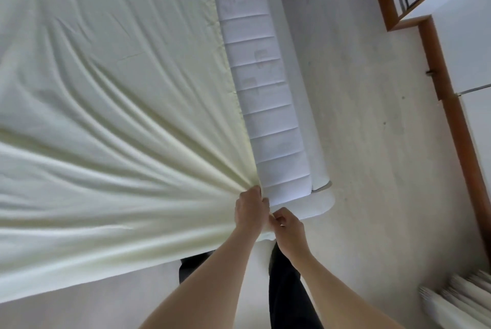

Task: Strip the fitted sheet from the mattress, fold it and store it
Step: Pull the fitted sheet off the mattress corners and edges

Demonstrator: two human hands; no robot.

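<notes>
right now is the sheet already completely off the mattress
No, the pale fitted sheet covers most of the mattress; only its right side is bare, while both hands grip the corner.

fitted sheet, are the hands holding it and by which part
Both hands hold the pale fitted sheet at its near corner. The left hand bunches the gathered corner fabric beside the mattress; the right hand pinches the edge just below.

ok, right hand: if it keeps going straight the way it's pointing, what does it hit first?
Likely the bare mattress corner just beyond the right hand, which pinches the fitted sheet beside the left hand. Depth is unclear.
</notes>
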